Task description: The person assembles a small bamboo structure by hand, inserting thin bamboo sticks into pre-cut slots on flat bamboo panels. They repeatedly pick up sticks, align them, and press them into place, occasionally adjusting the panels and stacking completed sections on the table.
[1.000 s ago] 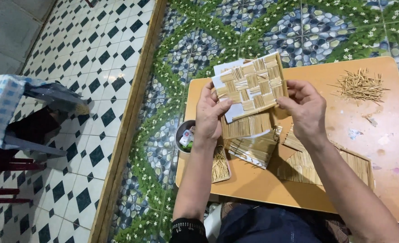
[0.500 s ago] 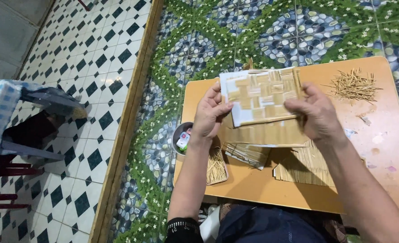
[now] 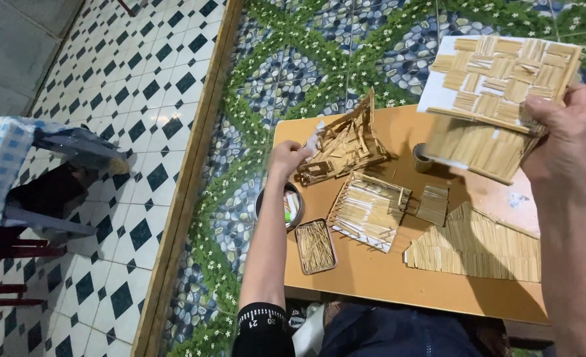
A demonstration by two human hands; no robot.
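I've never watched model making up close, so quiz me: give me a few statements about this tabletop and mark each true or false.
1. The right hand holds a stick-covered panel lifted above the table. True.
2. The left hand is also gripping that panel. False: it is down at the table's left edge, touching a roof-shaped stick frame.
3. A rectangular tin of loose sticks sits near the table's front left. True.
4. The floor under the table is plain grey concrete. False: it is a pebble-and-vine patterned floor.
5. A flat stick panel with a peaked top lies on the table. True.
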